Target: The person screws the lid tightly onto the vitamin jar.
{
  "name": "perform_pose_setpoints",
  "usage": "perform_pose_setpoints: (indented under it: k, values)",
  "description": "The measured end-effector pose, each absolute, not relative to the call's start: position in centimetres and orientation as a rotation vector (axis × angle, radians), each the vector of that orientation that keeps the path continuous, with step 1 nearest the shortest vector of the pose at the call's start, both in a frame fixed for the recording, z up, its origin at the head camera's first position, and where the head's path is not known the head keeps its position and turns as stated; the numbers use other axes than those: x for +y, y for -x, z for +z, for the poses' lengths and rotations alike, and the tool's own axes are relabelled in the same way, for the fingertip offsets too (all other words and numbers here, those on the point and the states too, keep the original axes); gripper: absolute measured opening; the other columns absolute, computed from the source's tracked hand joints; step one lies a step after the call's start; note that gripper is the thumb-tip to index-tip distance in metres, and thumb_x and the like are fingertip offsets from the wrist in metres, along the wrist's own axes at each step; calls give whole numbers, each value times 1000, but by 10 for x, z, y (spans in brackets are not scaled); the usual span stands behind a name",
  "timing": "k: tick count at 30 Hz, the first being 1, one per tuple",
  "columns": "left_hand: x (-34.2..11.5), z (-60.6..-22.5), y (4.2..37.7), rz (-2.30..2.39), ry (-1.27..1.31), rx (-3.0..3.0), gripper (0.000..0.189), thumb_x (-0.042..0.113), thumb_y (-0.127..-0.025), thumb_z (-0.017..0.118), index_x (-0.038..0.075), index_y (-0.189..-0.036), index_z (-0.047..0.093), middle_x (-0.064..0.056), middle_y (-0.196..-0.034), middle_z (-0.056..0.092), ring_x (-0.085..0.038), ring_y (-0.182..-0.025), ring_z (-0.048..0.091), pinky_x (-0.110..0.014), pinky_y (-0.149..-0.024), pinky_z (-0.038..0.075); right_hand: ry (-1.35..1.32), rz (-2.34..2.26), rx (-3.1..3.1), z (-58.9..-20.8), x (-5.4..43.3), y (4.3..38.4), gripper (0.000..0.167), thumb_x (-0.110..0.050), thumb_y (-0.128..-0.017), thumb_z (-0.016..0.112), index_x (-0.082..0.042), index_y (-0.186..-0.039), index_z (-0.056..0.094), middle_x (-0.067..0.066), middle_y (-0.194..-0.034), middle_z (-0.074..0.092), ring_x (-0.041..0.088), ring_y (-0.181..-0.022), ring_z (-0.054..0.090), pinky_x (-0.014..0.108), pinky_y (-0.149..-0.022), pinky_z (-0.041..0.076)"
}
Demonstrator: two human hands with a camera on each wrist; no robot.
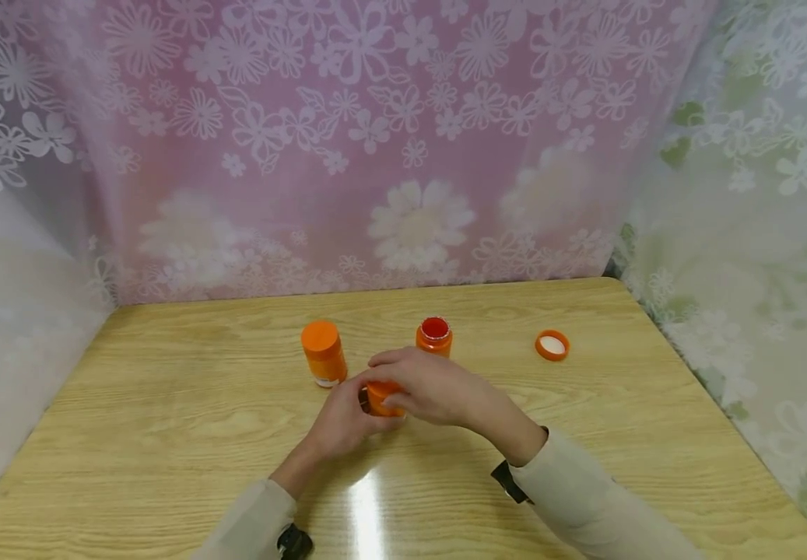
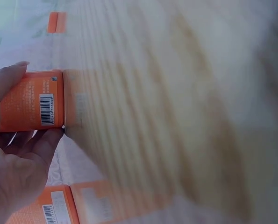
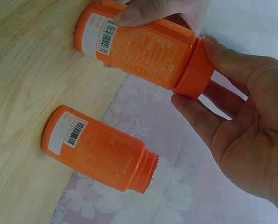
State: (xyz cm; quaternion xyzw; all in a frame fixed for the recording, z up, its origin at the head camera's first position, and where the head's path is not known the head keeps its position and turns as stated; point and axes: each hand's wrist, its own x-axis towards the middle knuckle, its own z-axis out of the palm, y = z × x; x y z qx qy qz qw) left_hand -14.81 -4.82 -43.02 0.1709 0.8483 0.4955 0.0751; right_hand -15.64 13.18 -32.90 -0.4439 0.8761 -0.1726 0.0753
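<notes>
Nearer the person than the uncapped orange plastic bottle (image 1: 434, 344) and left of it, a capped, cylindrical orange plastic bottle (image 3: 139, 51) stands long axis upright, its body gripped by the left hand (image 1: 349, 418), its round orange cap (image 3: 196, 71) pinched from above by the right hand (image 1: 438, 386).

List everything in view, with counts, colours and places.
Table: one, tan, underneath
Floral cloth: count unclear, pink behind, paler at sides
Held bottle: one, orange, centre, in front
Open bottle: one, orange, behind and right of it
Capped bottle: one, orange, left of open bottle
Loose cap: one, orange, white inside, farthest right
Sleeves: two, pale, in foreground
Wrist devices: two, black, beside sleeves
Left hand: one, bare, around held bottle
Right hand: one, bare, on held bottle's cap
</notes>
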Motion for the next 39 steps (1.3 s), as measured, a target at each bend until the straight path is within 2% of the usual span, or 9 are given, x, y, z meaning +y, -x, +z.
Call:
perform_pose_setpoints:
  k: [6, 14, 20, 28, 39]
  values:
    - [-47, -431, 147, 1458, -511, 2575, 58, 31, -77, 82, 8, -124, 58, 2, -106, 62, -14, -87, 55, -32, -78, 48, 1320, -594, 2659, -334, 131, 154, 37, -9, -91, 66, -14, -128, 62, 5, -130, 56, 20, -118, 53, 32, -99, 42]
    - [-47, -429, 146, 1439, -527, 2624, 56, 30, -77, 81, 8, -123, 58, 2, -105, 62, -13, -87, 56, -32, -77, 48, 1261, -641, 2726, -335, 127, 149, 37, -8, -89, 67, -13, -125, 64, 10, -129, 57, 23, -115, 56, 34, -94, 46]
    - [-45, -428, 143, 1448, -516, 2645, 53, 25, -76, 82, 8, -120, 59, 2, -103, 63, -13, -86, 57, -31, -77, 49, 1207, -691, 2785, -340, 124, 145, 36, -9, -87, 70, -10, -123, 65, 14, -128, 58, 28, -117, 55, 39, -97, 44]
    - [-44, -428, 142, 1425, -540, 2699, 51, 27, -77, 82, 7, -118, 60, -1, -103, 64, -14, -87, 59, -32, -76, 50, 1096, -707, 2865, -343, 119, 137, 34, -11, -86, 72, -10, -119, 67, 13, -129, 58, 32, -117, 54, 42, -96, 45]
    - [-42, -427, 143, 1381, -512, 2727, 50, 23, -76, 81, 5, -117, 59, -3, -104, 65, -15, -89, 61, -33, -78, 52, 1091, -721, 2921, -347, 116, 135, 36, -10, -85, 73, -13, -120, 67, 13, -127, 58, 29, -117, 54, 41, -96, 45]
